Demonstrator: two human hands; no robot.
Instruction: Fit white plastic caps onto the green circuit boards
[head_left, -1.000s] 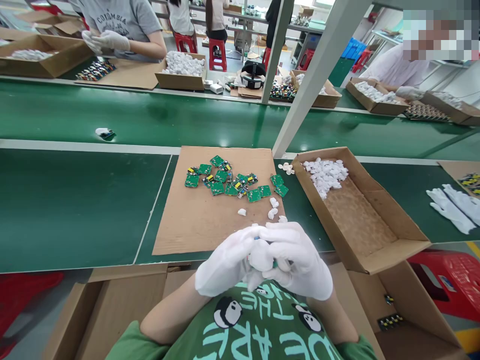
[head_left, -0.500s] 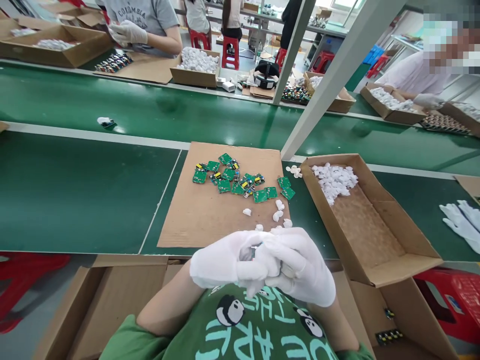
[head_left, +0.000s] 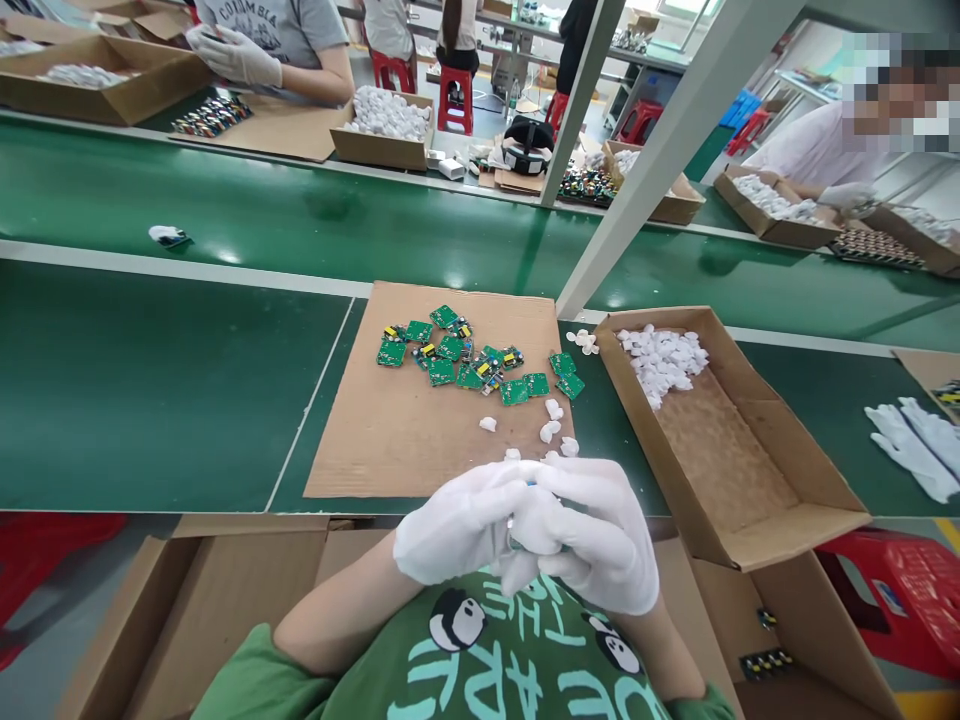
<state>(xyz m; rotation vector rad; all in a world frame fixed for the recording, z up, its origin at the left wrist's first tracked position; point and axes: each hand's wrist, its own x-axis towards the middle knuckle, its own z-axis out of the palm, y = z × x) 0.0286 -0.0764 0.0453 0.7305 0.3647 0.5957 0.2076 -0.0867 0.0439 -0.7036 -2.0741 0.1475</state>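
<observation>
My left hand (head_left: 459, 525) and my right hand (head_left: 609, 540), both in white gloves, meet in front of my chest at the table's near edge. Their fingers are bent and pressed together around a small thing; only a bit of blue and grey shows between them, and the gloves hide the rest. Just beyond lies a flat cardboard sheet (head_left: 356, 430). Several green circuit boards (head_left: 515, 391) with yellow and black parts are spread over its far half. A few small white pieces (head_left: 487, 425) lie between the boards and my fingers.
Right of the sheet, an open cardboard box (head_left: 757, 470) holds a pile of white pieces (head_left: 664, 360). White gloves (head_left: 911, 440) lie farther right. A slanted post (head_left: 637, 190) rises behind. On the green belt (head_left: 315, 220) sits a small white-and-dark item (head_left: 169, 236). Co-workers sit across.
My fingers have shifted around the small thing, and my hands have closed nearer together. The item on the belt has moved left. The whole view has shifted slightly.
</observation>
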